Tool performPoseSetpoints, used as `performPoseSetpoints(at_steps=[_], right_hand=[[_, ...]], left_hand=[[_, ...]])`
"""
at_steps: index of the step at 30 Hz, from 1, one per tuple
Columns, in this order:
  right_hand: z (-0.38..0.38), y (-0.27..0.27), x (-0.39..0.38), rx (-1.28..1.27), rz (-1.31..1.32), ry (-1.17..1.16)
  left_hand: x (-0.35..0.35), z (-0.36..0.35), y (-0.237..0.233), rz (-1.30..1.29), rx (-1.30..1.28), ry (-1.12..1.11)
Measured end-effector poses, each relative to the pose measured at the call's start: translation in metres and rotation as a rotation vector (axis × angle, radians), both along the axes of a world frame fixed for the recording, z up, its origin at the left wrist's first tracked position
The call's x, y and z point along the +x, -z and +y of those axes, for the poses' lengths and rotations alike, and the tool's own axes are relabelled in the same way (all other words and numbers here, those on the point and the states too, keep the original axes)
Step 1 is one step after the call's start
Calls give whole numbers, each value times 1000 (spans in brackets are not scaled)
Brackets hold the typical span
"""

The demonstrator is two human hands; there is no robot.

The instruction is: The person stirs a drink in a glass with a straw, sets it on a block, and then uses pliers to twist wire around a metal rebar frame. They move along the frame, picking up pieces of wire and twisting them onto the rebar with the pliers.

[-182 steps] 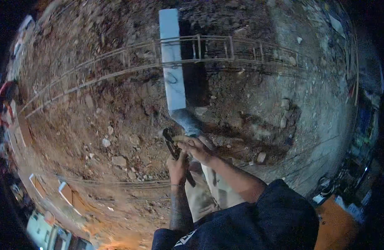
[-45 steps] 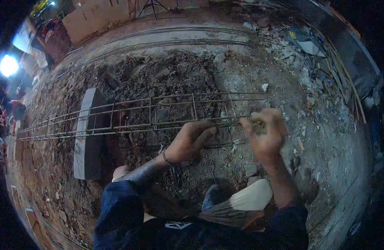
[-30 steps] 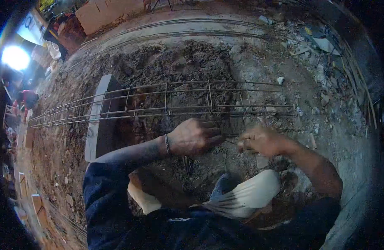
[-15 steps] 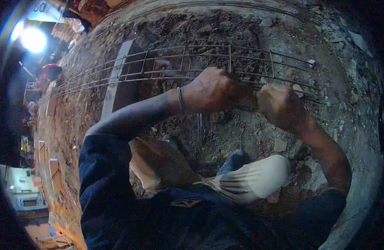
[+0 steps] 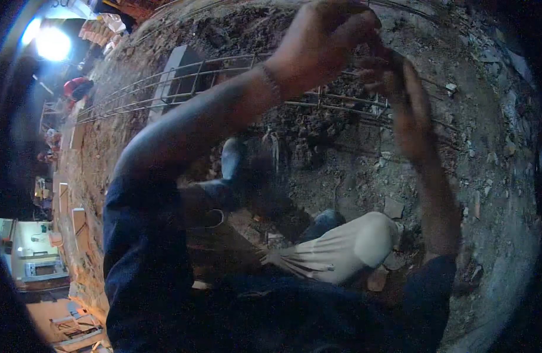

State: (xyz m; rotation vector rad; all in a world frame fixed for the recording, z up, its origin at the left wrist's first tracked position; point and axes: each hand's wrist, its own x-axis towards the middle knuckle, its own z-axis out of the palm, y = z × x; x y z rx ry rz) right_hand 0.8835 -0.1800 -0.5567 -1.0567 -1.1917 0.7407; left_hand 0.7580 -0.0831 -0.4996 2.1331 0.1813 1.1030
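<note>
A long rebar cage point(image 5: 303, 105), made of thin steel rods joined by square stirrups, stretches across the ground in front of me. My left hand point(image 5: 327, 47) is raised over the cage, its fingers curled in; whatever they hold is hidden. Just to the right and lower, my right hand point(image 5: 409, 103) is blurred, with bent fingers pointing toward the left hand. A dark shape lies between the two hands, too smeared to name. Under the cage's left part, a pale rectangular block point(image 5: 168, 79) props it above the soil.
Rough dirt point(image 5: 318, 176) with stones and rubble surrounds the cage. My bent knee point(image 5: 371, 241) and blue-shod foot point(image 5: 327, 220) are close below. More rods point(image 5: 412, 12) lie along the far side. A bright lamp point(image 5: 53, 44) shines at upper left, near a person in red point(image 5: 76, 87).
Both hands have risen from beside the cage to above it, farther from my body. My left leg has shifted, and a foot now shows farther forward. The camera view has tilted slightly.
</note>
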Motion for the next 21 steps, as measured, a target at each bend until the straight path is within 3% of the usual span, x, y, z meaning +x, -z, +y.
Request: performPoseSetpoints(at_steps=[1,4,5,6,7,8,9,11,13,17,21], right_hand=[[5,1,-9,-13,-8,20],[21,9,-8,-131,12,164],[26,12,-6,-120,0,187],[26,17,-3,-293,41,270],[28,22,0,-469,84,351],[30,27,3,-472,75,375],[33,32,7,-547,-1,292],[48,54,16,-630,-83,236],[66,87,19,-641,140,179],[131,101,1,-975,-34,190],[181,136,-6,-1042,207,333]], left_hand=[[7,-5,4,-18,-519,56],[20,27,30,120,-378,26],[18,38,40,157,-158,-14],[17,48,50,173,61,-70],[18,62,60,323,-35,29],[16,80,70,393,-82,98],[14,99,82,466,-129,162],[3,155,104,701,956,221],[3,208,118,934,115,-4],[7,285,174,1020,325,133],[49,310,306,521,240,657]])
